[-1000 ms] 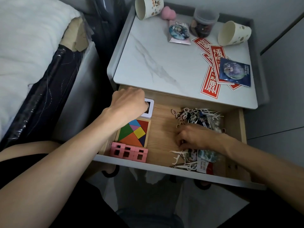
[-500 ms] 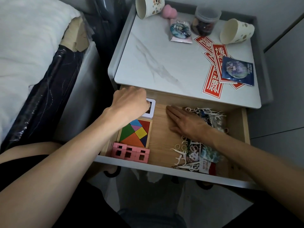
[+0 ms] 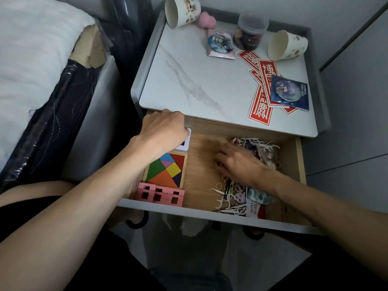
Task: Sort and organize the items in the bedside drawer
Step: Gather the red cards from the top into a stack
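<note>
The bedside drawer (image 3: pixel 189 211) stands pulled open. My left hand (image 3: pixel 165 131) is at its back left corner, fingers curled over a white square case (image 3: pixel 186 144) with a dark centre. In front of the case lie a wooden tangram tray (image 3: pixel 168 171) and a pink block puzzle (image 3: pixel 160 194). My right hand (image 3: pixel 239 164) lies palm down on the right half, fingertips on the wooden floor among small loose rings. White floss picks and rings (image 3: pixel 265 147) are heaped behind it. More picks (image 3: pixel 228 199) and a red and white packet (image 3: pixel 255 208) lie by the front edge.
The marble nightstand top (image 3: pixel 199 80) carries two tipped paper cups (image 3: pixel 180 11) (image 3: pixel 287 47), a clear jar (image 3: pixel 249 32), a pink sponge (image 3: pixel 204 19), two badge packets (image 3: pixel 220 44) (image 3: pixel 289 92) and red stickers (image 3: pixel 262 101). The bed (image 3: pixel 31 59) runs along the left.
My right hand reached flat to the drawer's back middle half a second ago and has drawn back to the right over the loose rings. My left hand has stayed on the white case.
</note>
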A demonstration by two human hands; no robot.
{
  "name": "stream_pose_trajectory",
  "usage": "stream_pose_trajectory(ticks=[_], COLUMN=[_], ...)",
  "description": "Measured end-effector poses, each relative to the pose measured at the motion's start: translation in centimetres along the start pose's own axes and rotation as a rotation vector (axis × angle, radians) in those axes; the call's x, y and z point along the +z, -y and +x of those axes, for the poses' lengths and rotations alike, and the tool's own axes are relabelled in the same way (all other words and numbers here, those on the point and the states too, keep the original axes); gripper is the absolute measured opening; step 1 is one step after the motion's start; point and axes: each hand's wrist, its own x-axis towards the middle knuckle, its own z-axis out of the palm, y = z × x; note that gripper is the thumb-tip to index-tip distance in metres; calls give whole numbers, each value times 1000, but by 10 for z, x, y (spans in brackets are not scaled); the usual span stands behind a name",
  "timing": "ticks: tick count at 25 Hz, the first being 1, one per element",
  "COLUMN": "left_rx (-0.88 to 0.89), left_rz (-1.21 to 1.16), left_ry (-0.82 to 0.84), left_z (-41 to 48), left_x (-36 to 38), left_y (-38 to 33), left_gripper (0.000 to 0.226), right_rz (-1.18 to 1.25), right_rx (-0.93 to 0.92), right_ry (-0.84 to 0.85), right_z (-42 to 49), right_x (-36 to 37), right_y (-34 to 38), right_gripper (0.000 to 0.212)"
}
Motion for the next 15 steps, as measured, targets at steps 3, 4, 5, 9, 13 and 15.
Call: stream_pose_trajectory(ticks=[3, 4, 5, 9, 13, 15], left_rx=[-1, 2, 7, 15, 26, 44], left_rz=[-15, -19, -20, -33, -173, -266], left_ry=[7, 9, 9, 7, -43, -81], left_z=[2, 3, 4, 4, 8, 10], left_x=[-3, -3, -4, -6, -13, -19], left_y=[0, -1, -2, -5, -12, -17], left_gripper=[30, 29, 29, 31, 26, 22], right_rz=[72, 87, 100, 168, 203, 163], right_rx=[-177, -194, -189, -148, -58, 73], right_ry=[131, 177, 220, 238, -229, -469], right_z=[6, 5, 3, -4, -3, -2], right_x=[6, 7, 8, -6, -60, -89], right_y=[20, 22, 22, 18, 3, -16], right_gripper=[39, 42, 42, 26, 12, 18])
